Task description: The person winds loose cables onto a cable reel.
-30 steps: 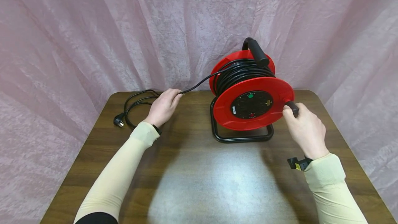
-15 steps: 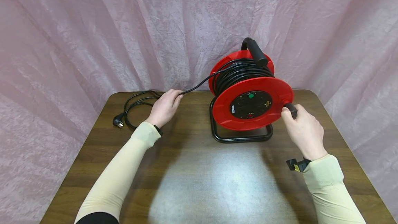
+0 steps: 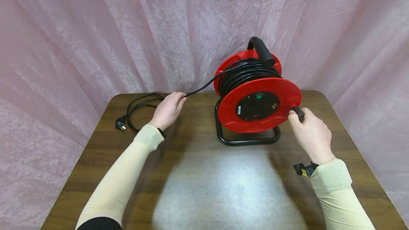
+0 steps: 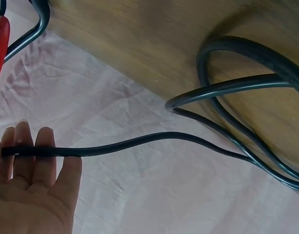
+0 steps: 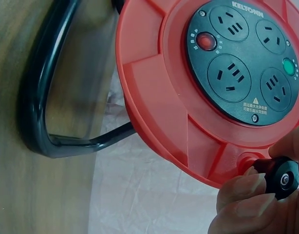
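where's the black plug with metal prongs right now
In the head view, the black plug with metal prongs lies far left on the brown wooden table, beside the looped black cable.

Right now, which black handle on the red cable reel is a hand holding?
The short black knob on the red front disc, held by the right hand; no hand touches the long black top handle.
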{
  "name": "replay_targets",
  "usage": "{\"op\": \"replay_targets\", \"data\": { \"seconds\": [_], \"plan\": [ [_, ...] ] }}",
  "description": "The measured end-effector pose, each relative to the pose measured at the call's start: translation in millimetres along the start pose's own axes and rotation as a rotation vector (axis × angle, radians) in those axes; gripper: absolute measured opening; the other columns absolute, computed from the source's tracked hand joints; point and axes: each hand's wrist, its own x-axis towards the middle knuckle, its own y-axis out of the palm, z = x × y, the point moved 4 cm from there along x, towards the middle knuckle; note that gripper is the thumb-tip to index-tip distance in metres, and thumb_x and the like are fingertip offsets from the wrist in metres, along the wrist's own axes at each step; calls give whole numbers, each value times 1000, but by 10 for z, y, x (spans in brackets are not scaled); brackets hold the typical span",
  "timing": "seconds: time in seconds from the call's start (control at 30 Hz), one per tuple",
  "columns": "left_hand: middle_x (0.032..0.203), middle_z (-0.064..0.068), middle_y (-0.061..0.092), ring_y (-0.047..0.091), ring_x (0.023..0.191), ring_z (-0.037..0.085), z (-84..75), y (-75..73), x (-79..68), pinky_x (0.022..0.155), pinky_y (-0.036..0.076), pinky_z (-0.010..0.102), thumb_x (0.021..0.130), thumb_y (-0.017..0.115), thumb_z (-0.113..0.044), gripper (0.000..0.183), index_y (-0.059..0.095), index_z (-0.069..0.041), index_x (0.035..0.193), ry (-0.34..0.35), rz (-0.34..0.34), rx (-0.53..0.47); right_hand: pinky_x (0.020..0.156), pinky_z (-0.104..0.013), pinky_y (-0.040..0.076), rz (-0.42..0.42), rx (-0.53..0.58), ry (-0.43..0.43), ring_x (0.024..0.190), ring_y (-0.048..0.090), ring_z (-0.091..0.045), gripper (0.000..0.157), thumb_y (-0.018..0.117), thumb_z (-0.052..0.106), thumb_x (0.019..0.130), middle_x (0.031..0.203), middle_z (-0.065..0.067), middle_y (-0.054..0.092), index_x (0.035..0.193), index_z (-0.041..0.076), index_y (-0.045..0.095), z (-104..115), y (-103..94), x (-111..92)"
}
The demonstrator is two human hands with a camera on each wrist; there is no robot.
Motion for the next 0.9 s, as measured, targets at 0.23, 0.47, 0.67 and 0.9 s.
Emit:
{"op": "replay_targets", "data": {
  "seconds": [0.23, 0.47, 0.67, 0.9],
  "plan": [
    [116, 7, 66, 60, 114, 28, -8, 20, -14, 96, 48, 46, 111, 48, -25, 28, 65, -8, 125, 12, -1, 19, 58, -46, 37, 2, -1, 5, 79, 61, -42, 50, 30, 53, 103, 77, -12, 60, 98, 11, 58, -8, 14, -11],
    [115, 6, 67, 61, 112, 29, 14, 44, -33, 95, 49, 47, 112, 45, -29, 31, 64, -9, 127, -3, 38, 29, 57, -44, 37, 10, -3, 1, 76, 60, -40, 51, 30, 53, 103, 75, -12, 59, 99, 10, 58, -5, 29, -21],
    [119, 5, 66, 60, 115, 26, 24, 64, -53, 97, 48, 45, 112, 46, -30, 31, 65, -11, 128, -19, 59, 19, 57, -43, 36, 21, -6, 3, 74, 58, -37, 51, 30, 52, 103, 74, -11, 57, 98, 9, 57, -10, 31, -32],
    [117, 5, 66, 60, 113, 27, 12, 68, -29, 94, 49, 47, 112, 47, -30, 31, 63, -11, 130, -25, 64, 9, 55, -41, 34, 41, 4, 0, 68, 53, -33, 51, 29, 52, 104, 71, -9, 53, 96, 9, 55, -46, 64, -57]
  ]
}}
